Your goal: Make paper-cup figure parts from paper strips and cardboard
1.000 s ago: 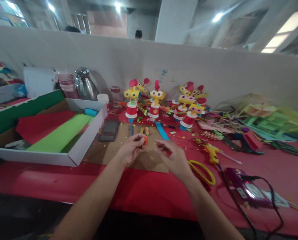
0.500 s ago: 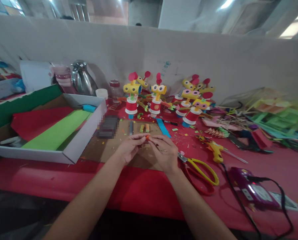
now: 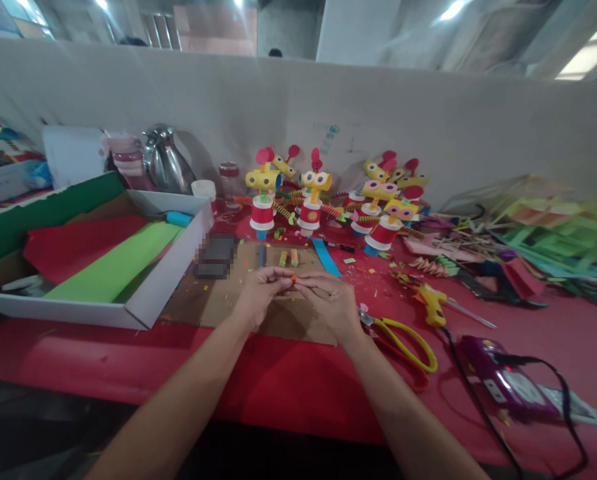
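A small orange piece, seemingly folded paper [image 3: 293, 281], is pinched between the fingertips of my left hand [image 3: 259, 293] and my right hand [image 3: 334, 305]. Both hands meet over a brown cardboard mat [image 3: 298, 325]. Just beyond the fingers lie two small folded paper pieces, one yellow-green [image 3: 283, 258] and one orange-yellow [image 3: 294, 258]. To their left is a thin grey-blue stick-like item [image 3: 262, 256]. A blue paper strip [image 3: 327, 259] lies past my right hand. Scissors with red and yellow handles [image 3: 408, 341] rest beside my right wrist.
Several paper-cup figures [image 3: 313, 213] stand at the back. A white box [image 3: 173, 273] with coloured paper is on the left, near a metal jug [image 3: 171, 163]. On the right are a yellow glue gun [image 3: 434, 305], a purple corded device [image 3: 508, 383] and paper scraps [image 3: 553, 240].
The orange piece has turned slightly and sits a little lower between my fingertips. My hands stay almost in place, while the view has shifted slightly.
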Motion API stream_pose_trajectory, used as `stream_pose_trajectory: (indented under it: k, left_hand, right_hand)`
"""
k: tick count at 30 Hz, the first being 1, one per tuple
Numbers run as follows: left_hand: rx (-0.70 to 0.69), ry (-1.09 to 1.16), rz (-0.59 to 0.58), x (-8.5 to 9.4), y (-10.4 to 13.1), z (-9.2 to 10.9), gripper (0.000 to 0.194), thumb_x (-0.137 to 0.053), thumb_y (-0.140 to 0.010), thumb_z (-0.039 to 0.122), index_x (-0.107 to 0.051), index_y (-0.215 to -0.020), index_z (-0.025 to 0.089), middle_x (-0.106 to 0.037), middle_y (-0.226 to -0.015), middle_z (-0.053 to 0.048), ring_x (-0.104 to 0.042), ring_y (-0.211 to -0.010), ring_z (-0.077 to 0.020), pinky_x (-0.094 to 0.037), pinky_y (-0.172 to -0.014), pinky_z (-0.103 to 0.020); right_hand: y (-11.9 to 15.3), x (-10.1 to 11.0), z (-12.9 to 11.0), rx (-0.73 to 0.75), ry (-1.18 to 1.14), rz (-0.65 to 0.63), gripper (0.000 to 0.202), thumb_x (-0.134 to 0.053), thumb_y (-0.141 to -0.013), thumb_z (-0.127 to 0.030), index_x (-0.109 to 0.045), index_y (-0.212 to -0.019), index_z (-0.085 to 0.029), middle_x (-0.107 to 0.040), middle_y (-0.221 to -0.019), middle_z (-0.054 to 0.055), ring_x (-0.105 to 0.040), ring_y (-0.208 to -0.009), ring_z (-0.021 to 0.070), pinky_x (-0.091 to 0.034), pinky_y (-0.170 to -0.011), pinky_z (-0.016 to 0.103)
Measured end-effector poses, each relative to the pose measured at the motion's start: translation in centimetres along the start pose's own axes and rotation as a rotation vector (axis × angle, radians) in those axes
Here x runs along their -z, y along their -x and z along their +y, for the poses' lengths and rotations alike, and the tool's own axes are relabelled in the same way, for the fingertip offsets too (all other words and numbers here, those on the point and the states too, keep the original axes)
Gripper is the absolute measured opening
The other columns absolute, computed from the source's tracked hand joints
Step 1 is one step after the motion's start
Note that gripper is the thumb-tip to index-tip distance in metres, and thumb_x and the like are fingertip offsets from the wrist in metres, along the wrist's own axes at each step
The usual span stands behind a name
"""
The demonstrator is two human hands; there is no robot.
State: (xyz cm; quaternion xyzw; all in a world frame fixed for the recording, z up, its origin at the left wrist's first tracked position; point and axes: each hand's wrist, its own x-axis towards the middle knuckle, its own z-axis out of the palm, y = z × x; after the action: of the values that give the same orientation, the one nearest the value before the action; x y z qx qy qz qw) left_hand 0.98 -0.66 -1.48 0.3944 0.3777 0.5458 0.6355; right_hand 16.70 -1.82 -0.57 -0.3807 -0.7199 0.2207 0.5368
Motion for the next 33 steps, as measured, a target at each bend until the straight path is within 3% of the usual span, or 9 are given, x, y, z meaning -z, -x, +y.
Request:
stream_pose_trajectory:
  k: [5, 14, 19, 23, 27, 33]
  left_hand:
    - [0.021, 0.021, -0.008, -0.1, 0.3, 0.5, 0.023, -0.083, -0.058, 0.019, -0.069, -0.074, 0.012, -0.07, -0.068, -0.003, -0.064, -0.06, -0.0112, -0.052, -0.062, -0.024]
    - [0.065, 0.0, -0.07, 0.0, 0.3, 1.0, 0.032, -0.089, -0.049, 0.022, -0.068, -0.072, 0.011, -0.069, -0.062, -0.003, -0.064, -0.056, -0.0121, -0.052, -0.059, -0.023]
    - [0.152, 0.024, -0.046, 0.2, 0.3, 1.1, 0.026, -0.087, -0.054, 0.019, -0.065, -0.067, 0.011, -0.066, -0.063, -0.002, -0.065, -0.058, -0.0122, -0.055, -0.063, -0.026]
    - [0.179, 0.083, -0.031, 0.0, 0.3, 1.2, 0.019, -0.082, -0.062, 0.009, -0.067, -0.073, 0.01, -0.069, -0.068, -0.003, -0.067, -0.062, -0.0124, -0.056, -0.066, -0.025]
    - [0.168, 0.147, 0.013, -0.4, 0.3, 1.3, 0.012, -0.075, -0.069, 0.002, -0.069, -0.077, 0.01, -0.072, -0.075, -0.005, -0.068, -0.067, -0.011, -0.056, -0.07, -0.022]
    - [0.12, 0.168, 0.059, -0.6, 0.3, 1.2, 0.012, -0.077, -0.066, 0.003, -0.069, -0.072, 0.01, -0.071, -0.071, -0.003, -0.068, -0.066, -0.01, -0.056, -0.073, -0.022]
  right_hand:
    - [0.3, 0.3, 0.6, 0.078, 0.0, -0.051, 0.015, -0.065, -0.082, -0.021, -0.077, -0.088, -0.029, -0.075, -0.092, 0.002, -0.07, -0.085, 0.0177, -0.057, -0.079, 0.033]
    - [-0.1, 1.6, 1.0, 0.091, 0.013, -0.163, 0.013, -0.064, -0.082, -0.025, -0.076, -0.087, -0.028, -0.075, -0.095, 0.004, -0.07, -0.088, 0.0192, -0.057, -0.08, 0.036]
    - [-0.1, 1.6, 1.4, 0.086, -0.006, -0.223, 0.017, -0.063, -0.082, -0.021, -0.076, -0.089, -0.029, -0.075, -0.097, 0.003, -0.07, -0.09, 0.0183, -0.056, -0.081, 0.034]
    - [0.0, 1.0, 1.5, -0.049, -0.141, -0.14, 0.011, -0.069, -0.079, -0.025, -0.076, -0.087, -0.027, -0.075, -0.093, 0.004, -0.069, -0.09, 0.0185, -0.055, -0.083, 0.035]
    - [0.2, 0.3, 1.1, -0.287, -0.339, 0.027, 0.024, -0.076, -0.071, -0.033, -0.072, -0.092, -0.023, -0.074, -0.094, 0.005, -0.069, -0.086, 0.0188, -0.056, -0.081, 0.035]
    - [0.7, -0.8, 0.1, -0.461, -0.409, 0.042, 0.026, -0.076, -0.069, -0.038, -0.071, -0.087, -0.02, -0.074, -0.087, 0.005, -0.068, -0.08, 0.019, -0.055, -0.076, 0.034]
